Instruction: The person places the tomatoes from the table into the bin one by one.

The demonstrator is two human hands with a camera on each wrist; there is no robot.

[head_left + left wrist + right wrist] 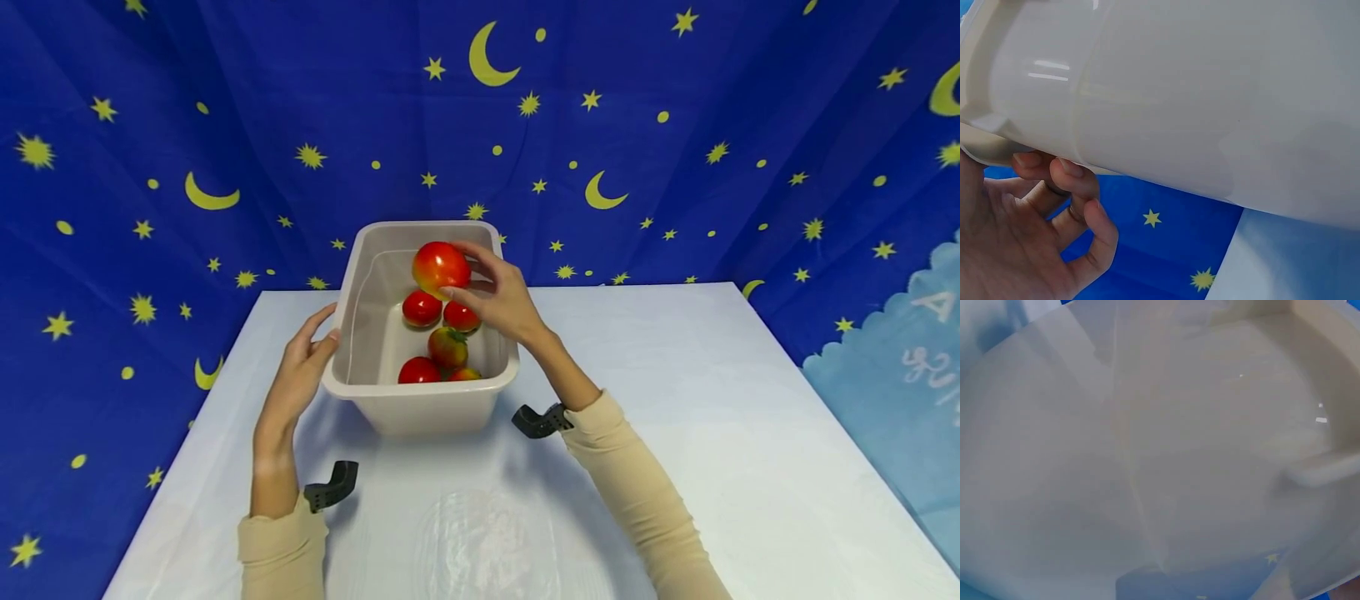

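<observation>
A pale grey plastic tub (420, 408) stands near the far edge of the table, with several red tomatoes (422, 308) lying inside it. One among them, yellow-green and red with a leafy top, is another tomato (447, 347). My right hand (501, 293) holds a large red tomato (440, 268) with a yellowish underside, over the tub's opening, pinched between fingers and thumb. At the tub's left rim, my left hand (296, 371) grips the edge. In the left wrist view the curled fingers (1079, 184) of that hand sit under the rim, against the outer wall (1166, 106).
A white-covered table (660, 433) spreads out around the tub. Behind it hangs a blue cloth (360, 100) with yellow stars and moons. A light blue panel with white lettering (900, 358) is at the far right. The right wrist view is filled by the tub's outer wall (1147, 444).
</observation>
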